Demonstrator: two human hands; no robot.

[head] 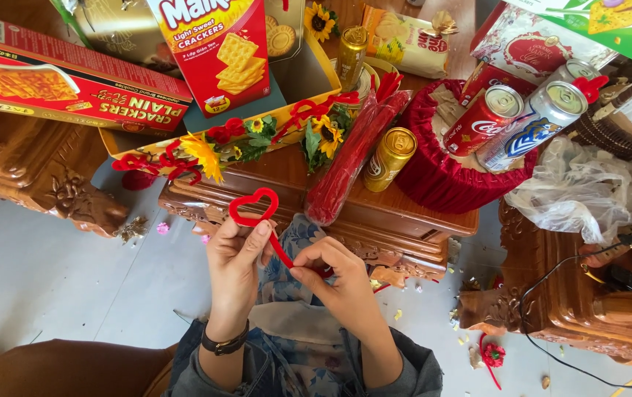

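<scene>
Left hand (233,254) pinches red heart-shaped pipe cleaner (253,206) | right hand (338,276) holds tail

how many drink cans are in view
4. Two gold cans: one upright by the yellow tray, one lying on the wooden table. A red can and a silver-blue can lie in the red basket. More may be hidden.

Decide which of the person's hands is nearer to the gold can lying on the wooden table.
Right. The right hand sits below the gold can, slightly to its left; the left hand, pinching the red heart-shaped pipe cleaner, is further left.
</scene>
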